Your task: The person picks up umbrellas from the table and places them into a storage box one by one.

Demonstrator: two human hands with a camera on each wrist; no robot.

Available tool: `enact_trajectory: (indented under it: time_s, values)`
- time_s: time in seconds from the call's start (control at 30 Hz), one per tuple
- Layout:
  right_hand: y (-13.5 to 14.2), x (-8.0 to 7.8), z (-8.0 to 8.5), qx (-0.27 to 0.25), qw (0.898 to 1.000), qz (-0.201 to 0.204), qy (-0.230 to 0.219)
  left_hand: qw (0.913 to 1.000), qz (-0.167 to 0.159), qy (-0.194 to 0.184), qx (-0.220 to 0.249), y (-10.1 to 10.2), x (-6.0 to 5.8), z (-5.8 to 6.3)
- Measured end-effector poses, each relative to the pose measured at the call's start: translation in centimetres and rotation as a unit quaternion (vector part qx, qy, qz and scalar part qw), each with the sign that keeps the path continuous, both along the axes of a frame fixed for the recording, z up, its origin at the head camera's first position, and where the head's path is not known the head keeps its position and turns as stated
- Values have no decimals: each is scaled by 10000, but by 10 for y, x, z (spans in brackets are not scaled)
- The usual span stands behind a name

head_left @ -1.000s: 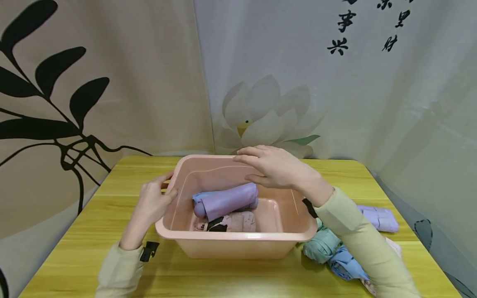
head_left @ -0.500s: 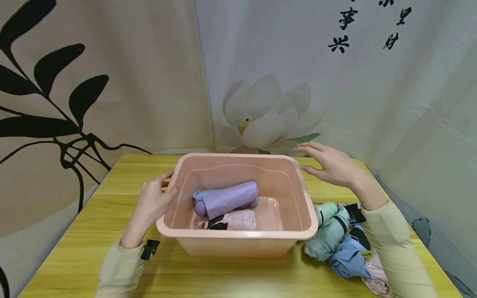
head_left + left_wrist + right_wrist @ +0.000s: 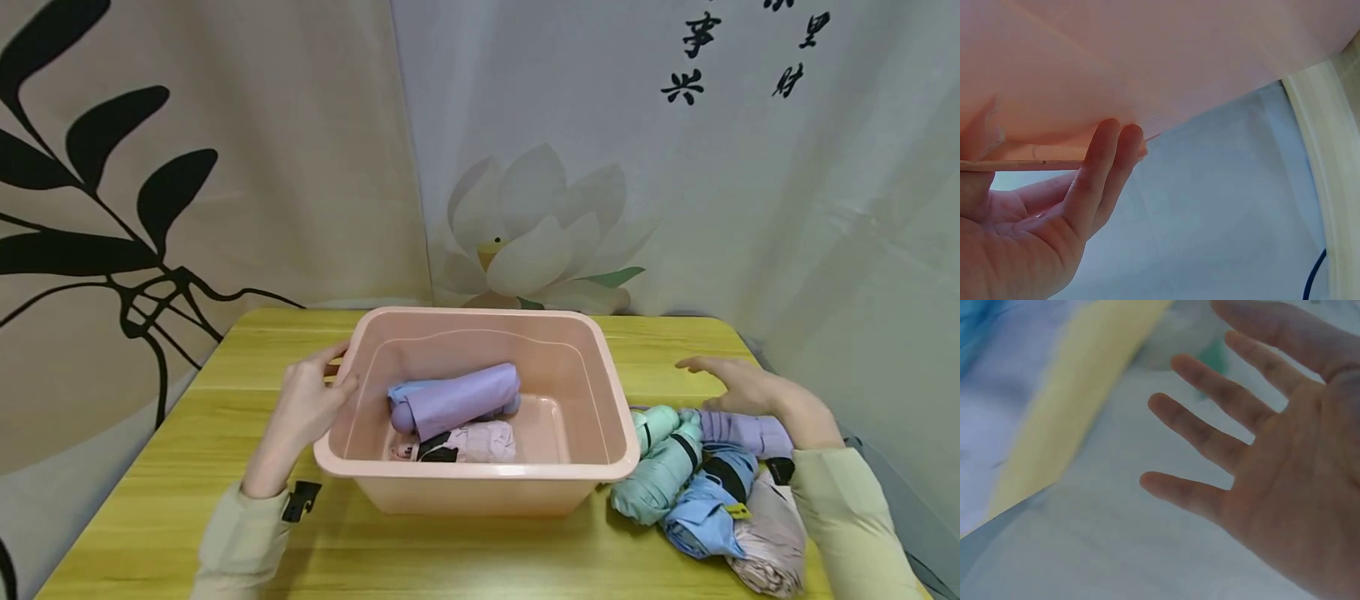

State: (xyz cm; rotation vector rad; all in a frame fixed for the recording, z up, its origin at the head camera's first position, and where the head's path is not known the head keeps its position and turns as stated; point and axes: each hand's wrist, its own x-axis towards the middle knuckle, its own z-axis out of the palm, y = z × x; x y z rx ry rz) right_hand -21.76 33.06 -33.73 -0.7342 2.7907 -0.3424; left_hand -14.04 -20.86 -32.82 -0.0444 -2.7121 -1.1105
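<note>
A pink plastic basin (image 3: 480, 492) stands mid-table. My left hand (image 3: 318, 400) holds its left rim, thumb over the edge; in the left wrist view, the fingers (image 3: 1100, 169) lie against the outer wall under the rim. Inside are a rolled purple umbrella (image 3: 465, 402), a blue one (image 3: 405, 390) partly hidden beneath it, and a pale pink one (image 3: 483, 442) with a black part. My right hand (image 3: 757, 396) is in the air beside a purple umbrella (image 3: 746, 432), fingers spread and holding nothing, as the right wrist view of the palm (image 3: 1297, 469) shows.
Right of the basin, rolled umbrellas lie bunched together: mint green (image 3: 663, 475), blue with a black strap (image 3: 708, 508) and pale pink (image 3: 768, 533). The yellow wood-grain table (image 3: 225, 467) ends at a printed curtain (image 3: 337, 167) behind.
From above the basin, my right hand has swung rightward and down to the umbrellas on the table's right side. The left hand keeps its place at the basin rim.
</note>
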Motion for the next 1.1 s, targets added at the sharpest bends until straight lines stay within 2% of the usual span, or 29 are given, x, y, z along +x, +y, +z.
enact_trajectory:
  time_s: [0.13,0.27,0.47,0.7,0.9,1.1]
  values:
    - [24,-3,-24,184,9986,-196,-454,10000,7,-62,27,-1,0,-1]
    - [36,-2,-41,326,9960,-423,-712,10000,17,-49,38,-1,0,-1]
    - [39,-3,-58,490,9971,-290,-507,10000,13,-28,22,-1,0,-1]
    - [37,-6,-64,489,9981,-8,-376,10000,12,-43,51,0,0,-1]
    - [38,-10,-66,416,9979,14,-496,10000,5,-64,74,0,0,0]
    - [40,-14,-72,367,9985,-60,-398,9999,-6,-61,91,0,0,1]
